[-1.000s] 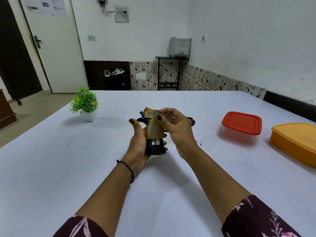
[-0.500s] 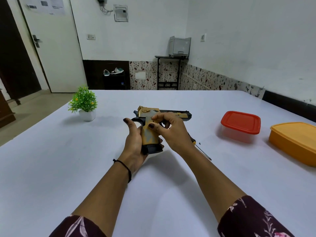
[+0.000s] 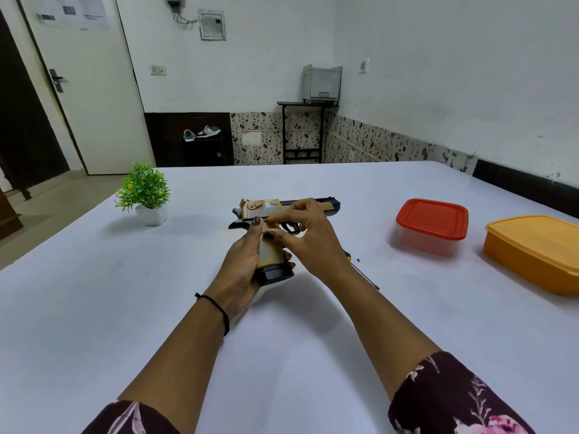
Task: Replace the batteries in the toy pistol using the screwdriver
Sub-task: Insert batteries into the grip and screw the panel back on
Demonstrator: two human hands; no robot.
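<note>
From the head camera, the toy pistol is held upright above the white table, barrel pointing right. The left hand wraps its fingers round the grip, thumb up at the back. The right hand curls against the side near the trigger, thumb and fingers pinching the frame. The screwdriver lies on the table just beside the right wrist, partly hidden. A red-lidded box and an orange box sit to the right, and a small plant to the left.
</note>
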